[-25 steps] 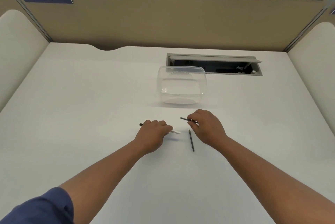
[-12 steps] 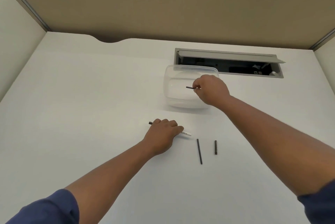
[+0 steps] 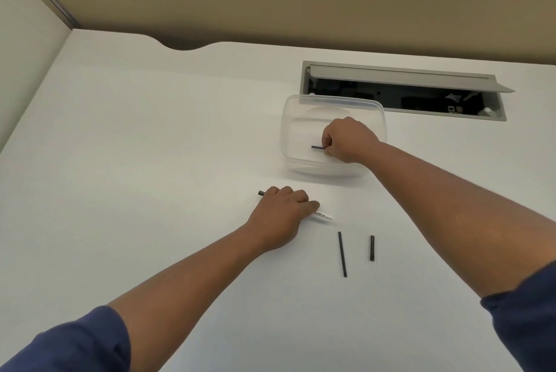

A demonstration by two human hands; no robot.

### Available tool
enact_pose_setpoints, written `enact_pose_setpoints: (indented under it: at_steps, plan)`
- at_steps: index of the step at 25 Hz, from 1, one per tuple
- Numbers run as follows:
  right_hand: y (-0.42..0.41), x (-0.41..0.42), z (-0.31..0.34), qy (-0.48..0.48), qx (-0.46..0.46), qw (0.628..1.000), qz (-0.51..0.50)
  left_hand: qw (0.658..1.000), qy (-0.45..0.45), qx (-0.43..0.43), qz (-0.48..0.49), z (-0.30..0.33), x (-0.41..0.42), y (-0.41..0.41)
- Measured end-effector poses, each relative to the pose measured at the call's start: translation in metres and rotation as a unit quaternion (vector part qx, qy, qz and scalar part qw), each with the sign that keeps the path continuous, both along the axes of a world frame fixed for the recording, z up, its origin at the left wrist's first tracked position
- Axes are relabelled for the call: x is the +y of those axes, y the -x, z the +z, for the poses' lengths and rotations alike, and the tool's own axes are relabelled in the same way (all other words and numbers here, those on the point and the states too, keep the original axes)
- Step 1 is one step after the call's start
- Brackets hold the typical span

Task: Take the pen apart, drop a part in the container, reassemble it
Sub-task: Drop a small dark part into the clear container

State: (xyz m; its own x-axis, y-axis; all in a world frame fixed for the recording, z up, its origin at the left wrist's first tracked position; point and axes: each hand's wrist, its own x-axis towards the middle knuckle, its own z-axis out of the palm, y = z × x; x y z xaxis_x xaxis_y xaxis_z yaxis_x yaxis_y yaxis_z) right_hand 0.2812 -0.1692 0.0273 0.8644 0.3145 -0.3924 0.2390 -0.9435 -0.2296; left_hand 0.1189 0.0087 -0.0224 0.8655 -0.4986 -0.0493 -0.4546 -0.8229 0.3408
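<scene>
Left of centre, the left hand (image 3: 284, 215) lay palm-down on the desk (image 3: 150, 161), fingers curled over the pen barrel (image 3: 324, 215). The barrel's dark end poked out at the hand's left and its white printed end stuck out at the right, flat on the surface. Whether the hand truly gripped it or just pinned it down, I could not tell.

Just right of that, lower centre, the long rod (image 3: 342, 254) lay on the desk, nearly upright in the frame. Beside it, apart, sat the short piece (image 3: 372, 248), also loose.

Up above those, centre right, the clear container (image 3: 288, 130) stood on the desk. The right hand (image 3: 349, 140) was over its opening, closed in a pinch on a small dark part (image 3: 317, 147), which stuck out level to the left from the fingers, inside the rim's outline.

Upper right, behind the container, the cable hatch (image 3: 400, 76) stood open.
</scene>
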Motion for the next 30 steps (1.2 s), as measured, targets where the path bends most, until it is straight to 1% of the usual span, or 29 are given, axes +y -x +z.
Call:
enact_pose_setpoints:
  at_steps: [8,11,17,20,22,25,30]
  plan:
    - [-0.002,-0.004,-0.006,-0.017,-0.001,1.0,-0.013,1.0,0.01,0.001,0.002,0.0,-0.001,-0.001]
    - [-0.003,-0.006,-0.005,-0.044,-0.013,0.998,-0.038,1.0,0.008,0.004,0.003,0.0,0.0,-0.002]
    - [0.017,-0.016,0.012,-0.141,-0.092,0.983,-0.077,1.0,-0.012,0.015,0.005,0.005,0.003,-0.008]
    - [0.043,-0.024,0.026,-0.193,-0.161,0.964,-0.09,1.0,-0.017,0.016,0.006,0.012,0.003,-0.005]
    - [0.067,-0.031,0.032,-0.225,-0.187,0.951,-0.104,1.0,-0.02,0.014,0.006,0.018,0.002,0.0]
    - [0.112,-0.041,0.032,-0.25,-0.164,0.947,-0.121,1.0,-0.026,0.005,0.007,0.028,0.001,0.011]
    - [0.18,-0.058,0.018,-0.248,-0.09,0.951,-0.16,1.0,-0.024,0.002,0.016,0.034,-0.001,0.032]
